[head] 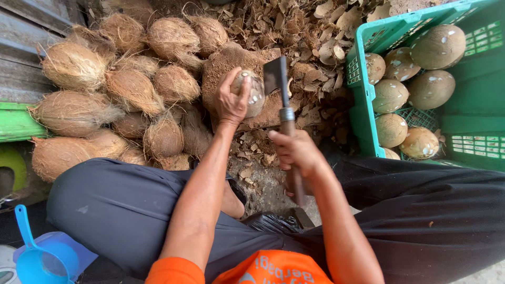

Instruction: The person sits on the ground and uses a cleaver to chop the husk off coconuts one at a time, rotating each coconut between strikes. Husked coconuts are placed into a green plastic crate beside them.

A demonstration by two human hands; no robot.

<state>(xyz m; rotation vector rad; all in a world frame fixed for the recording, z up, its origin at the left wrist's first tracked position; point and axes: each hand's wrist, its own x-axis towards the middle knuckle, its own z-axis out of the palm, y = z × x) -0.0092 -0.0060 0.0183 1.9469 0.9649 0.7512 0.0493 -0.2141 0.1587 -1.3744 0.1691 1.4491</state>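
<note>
- At the bottom edge, 6 o'clock, an orange shirt (263, 269) shows, with dark trousers (121, 210) over both knees at 7 and 4 o'clock.
- At 8 o'clock, bottom left corner, a blue scoop (32, 257) lies beside the left knee.
- Just below centre, the right hand (295, 152) is clamped around the wooden handle of a cleaver (283, 105); the handle runs down toward 6 o'clock, and the dark blade points up toward 12 o'clock.
- The blade stands just to the right of a coconut (252, 93); whether its edge touches the shell cannot be told.
- Above centre, the left hand (231, 100) is closed over the left side of the coconut, fingers curled over its top, holding it on a brown block (231, 60).
- The coconut is partly peeled, pale and glossy, and sits at the frame centre, slightly toward 12 o'clock.
- The two hands are apart, the left farther out, the right nearer the body.
- From 9 to 11 o'clock, a pile of husked coconuts (131, 89) with brown fibre lies on the ground, reaching up to the block.
- At 12 to 1 o'clock, dry shell chips (310, 31) cover the ground behind the block.
- At 2 to 3 o'clock, a green crate (363, 105) holds peeled coconuts (431, 87), smooth and tan with pale patches.
</note>
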